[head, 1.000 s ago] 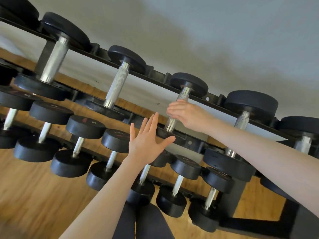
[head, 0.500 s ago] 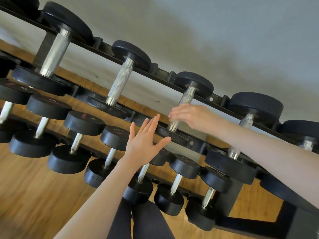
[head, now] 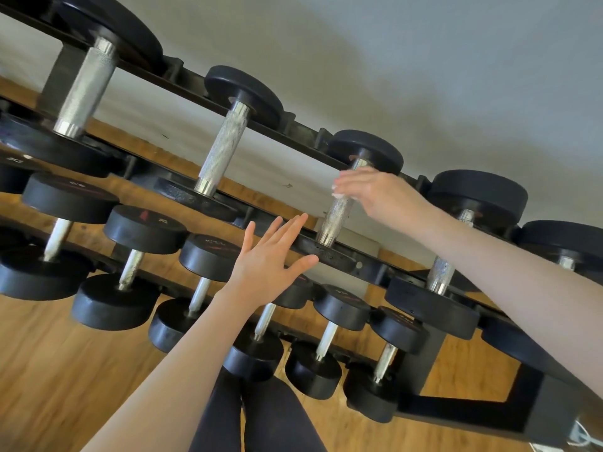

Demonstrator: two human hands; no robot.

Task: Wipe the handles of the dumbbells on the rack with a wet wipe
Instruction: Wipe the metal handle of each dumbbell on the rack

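Two bare hands, left hand (head: 266, 261) fingers spread flat, right hand (head: 375, 194) fingers curled over dumbbell handle (head: 337, 215), wipe unseen.

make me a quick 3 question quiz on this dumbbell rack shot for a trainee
1. True or false: the left hand is wrapped round a dumbbell handle.
2. Which handle is the right hand on? A) the top-row handle third from the left B) the top-row handle second from the left C) a bottom-row handle
3. Fill in: the floor under the rack is made of ____.

Key
1. False: its fingers are spread straight, holding nothing.
2. A
3. Wood
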